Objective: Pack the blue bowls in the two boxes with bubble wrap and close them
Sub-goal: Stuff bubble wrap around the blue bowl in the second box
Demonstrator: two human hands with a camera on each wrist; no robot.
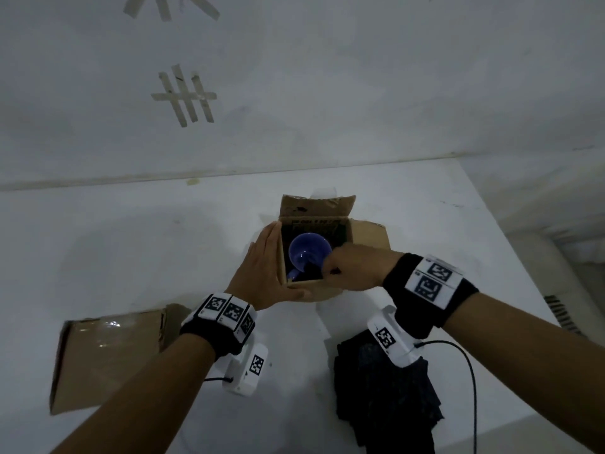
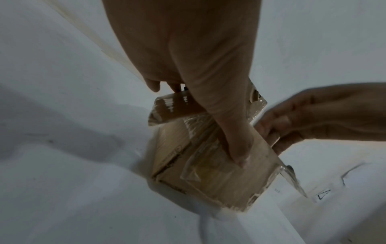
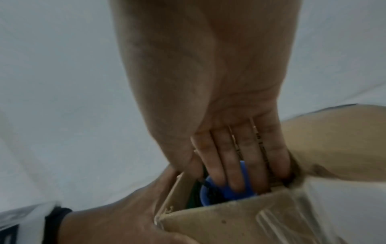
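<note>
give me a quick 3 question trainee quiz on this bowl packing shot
1. True or false: the open box already has a blue bowl inside.
2. Which hand reaches into the open box? A) left B) right C) neither
3. Fill in: the second box lies near the person's ____ forearm.

Key:
1. True.
2. B: the right hand reaches in at the bowl, while the left hand lies flat against the box's outer side.
3. Left.

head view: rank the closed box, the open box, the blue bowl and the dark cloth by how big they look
1. closed box and dark cloth: about alike, and both lie nearer the camera, so unsure.
2. open box, flaps included.
3. blue bowl, smallest, part hidden by the right hand.
</note>
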